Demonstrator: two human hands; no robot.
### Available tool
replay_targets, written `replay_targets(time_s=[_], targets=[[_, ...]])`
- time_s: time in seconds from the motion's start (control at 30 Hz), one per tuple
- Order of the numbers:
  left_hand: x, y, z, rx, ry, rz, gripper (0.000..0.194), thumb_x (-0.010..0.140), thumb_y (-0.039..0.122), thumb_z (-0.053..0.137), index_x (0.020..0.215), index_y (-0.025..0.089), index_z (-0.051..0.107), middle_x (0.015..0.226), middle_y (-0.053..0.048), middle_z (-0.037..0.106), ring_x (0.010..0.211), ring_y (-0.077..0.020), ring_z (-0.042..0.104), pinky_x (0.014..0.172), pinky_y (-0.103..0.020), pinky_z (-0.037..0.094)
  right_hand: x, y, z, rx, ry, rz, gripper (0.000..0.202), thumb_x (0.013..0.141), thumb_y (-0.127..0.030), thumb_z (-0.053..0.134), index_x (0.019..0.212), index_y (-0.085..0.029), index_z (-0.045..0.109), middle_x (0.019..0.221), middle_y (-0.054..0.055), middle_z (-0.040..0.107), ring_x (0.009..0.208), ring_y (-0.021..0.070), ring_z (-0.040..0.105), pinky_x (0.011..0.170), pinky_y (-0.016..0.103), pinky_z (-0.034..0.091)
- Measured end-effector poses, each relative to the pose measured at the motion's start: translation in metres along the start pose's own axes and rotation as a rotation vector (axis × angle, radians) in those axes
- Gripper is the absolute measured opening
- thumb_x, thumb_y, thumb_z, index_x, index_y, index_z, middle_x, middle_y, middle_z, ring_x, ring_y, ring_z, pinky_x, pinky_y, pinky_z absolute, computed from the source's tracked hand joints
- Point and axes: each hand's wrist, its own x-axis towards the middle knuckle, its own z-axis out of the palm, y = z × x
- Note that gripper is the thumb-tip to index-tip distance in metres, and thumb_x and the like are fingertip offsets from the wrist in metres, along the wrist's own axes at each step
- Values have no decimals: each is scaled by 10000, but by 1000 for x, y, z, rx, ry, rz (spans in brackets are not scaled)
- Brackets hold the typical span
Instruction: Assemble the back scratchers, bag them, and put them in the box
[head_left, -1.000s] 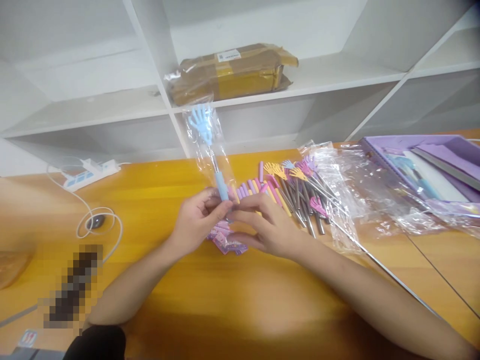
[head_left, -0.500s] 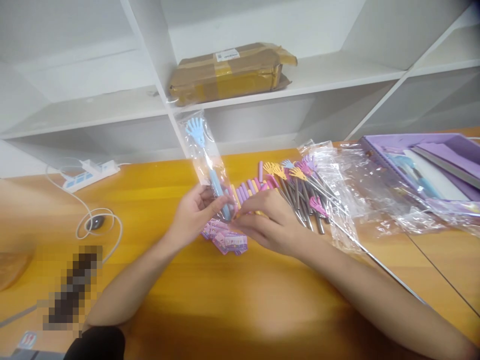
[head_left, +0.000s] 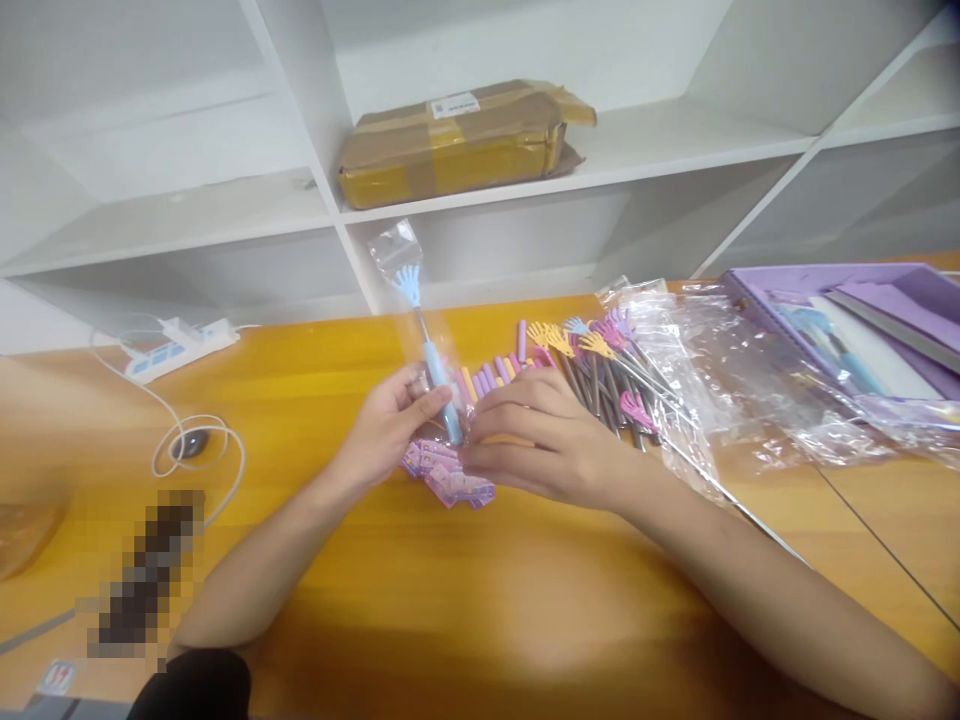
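Observation:
A light blue back scratcher (head_left: pixel 441 385) with a hand-shaped head stands tilted inside a clear plastic bag (head_left: pixel 394 248). My left hand (head_left: pixel 390 418) is closed round its handle through the bag, thumb on the front. Fingers bent, my right hand (head_left: pixel 547 432) is at the bag's lower end by the handle's tip; its fingertips are partly hidden. Under the hands lies a heap of purple printed cards (head_left: pixel 454 475). Behind my right hand are several purple, orange and pink handle sleeves (head_left: pixel 491 375) and a pile of back scratchers (head_left: pixel 600 350) with coloured heads and dark handles.
Clear plastic bags (head_left: pixel 701 370) lie right of the pile, beside a purple tray (head_left: pixel 765 330) with packed items. A taped cardboard box (head_left: pixel 457 145) sits on the white shelf. At left are a power strip (head_left: pixel 184 350) and a cable round a dark mouse (head_left: pixel 191 443).
The blue back scratcher has slid down within its bag, its head now lower and the bag's top loose above it. My right hand has shifted slightly and turned its back more upward.

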Motion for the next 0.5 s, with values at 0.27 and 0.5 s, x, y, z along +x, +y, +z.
replay_targets(time_s=[0.27,0.5], targets=[[1,-5,-2,10,-8,14,366,892,417,842,1079,163,657,858,-14,724,692,-134,706,648,-240,612,-1,1,-1,-81,119,-18,168,939,-295,807,976,-210,667,993,-5,734,1029,168,631,913,372,414],[-2,-10,2,128,-55,49,344,921,431,811,1121,167,717,982,-67,777,885,-181,732,759,-250,575,0,2,12,-4,134,202,166,965,-261,758,995,-199,607,1032,30,677,966,167,582,851,350,409]])
